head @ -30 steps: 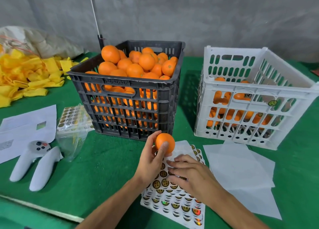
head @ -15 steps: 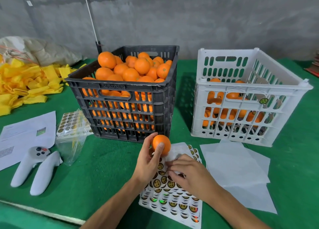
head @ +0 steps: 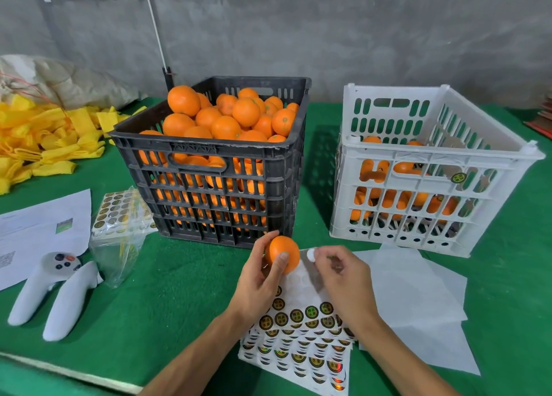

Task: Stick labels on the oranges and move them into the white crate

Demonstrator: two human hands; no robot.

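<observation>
The right hand (head: 343, 279) is now lifting off the label sheets (head: 301, 345), where it was pressing a second ago, and is pinching a small round label (head: 311, 255) at its fingertips, just beside the orange (head: 283, 253). The left hand (head: 260, 285) is gripping that orange between thumb and fingers, holding it above the top of the sheets and in front of the black crate (head: 221, 171). To do this step well, it looks best to be keeping the fruit steady, bringing the label flat onto the bare skin facing the right hand, and pressing it from the centre outward so no edge is curling up. After that the orange is going to the white crate (head: 430, 168), which is standing to the right on the green surface (head: 167, 291) and is already holding some labelled fruit. Nothing is blocking the way across; only loose white paper sheets (head: 418, 300) are lying between the hands and that crate. Off to the left are lying two white controllers (head: 50, 288), a plastic bag of spare labels (head: 119, 222), printed pages (head: 38, 225) and a heap of yellow foam sleeves (head: 38, 144).
</observation>
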